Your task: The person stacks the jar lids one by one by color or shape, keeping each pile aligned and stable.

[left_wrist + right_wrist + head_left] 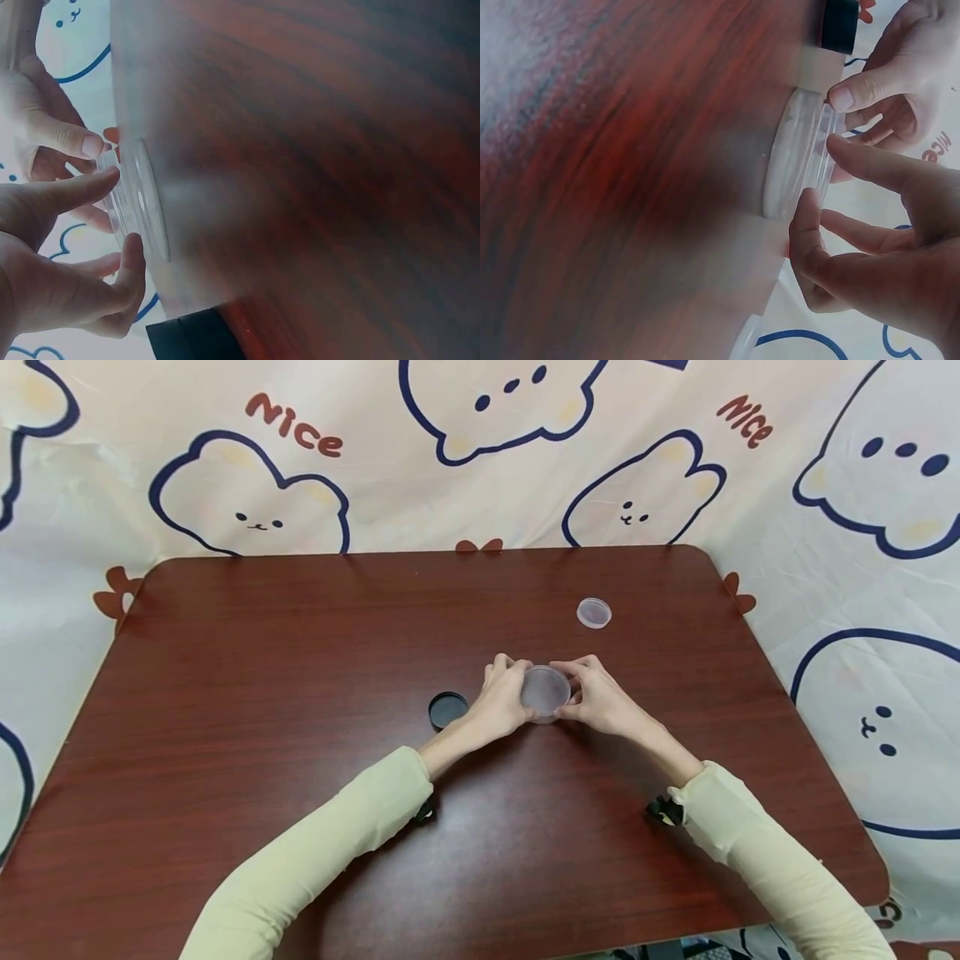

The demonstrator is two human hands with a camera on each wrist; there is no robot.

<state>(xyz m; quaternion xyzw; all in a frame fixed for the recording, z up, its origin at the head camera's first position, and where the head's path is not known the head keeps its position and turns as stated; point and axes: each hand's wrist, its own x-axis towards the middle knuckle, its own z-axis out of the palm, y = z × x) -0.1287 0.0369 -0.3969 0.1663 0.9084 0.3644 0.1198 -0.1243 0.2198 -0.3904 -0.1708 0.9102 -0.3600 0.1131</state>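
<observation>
Both hands work at a round clear plastic dish (546,692) in the middle of the table. My left hand (506,697) grips its left edge between thumb and fingers, and my right hand (596,696) pinches the right edge the same way. Seen side-on in the right wrist view, a clear upper disc (823,142) lies between the fingertips, right over a lower round part (784,161) with a whitish base close to the tabletop. The left wrist view shows the same stacked rims (146,199), with fingertips along the upper one.
A dark round lid or shallow cup (447,711) lies just left of my left wrist. Farther back to the right is a small clear round lid (594,613). The brown table (300,693) meets a patterned cloth (480,493) at its back and sides.
</observation>
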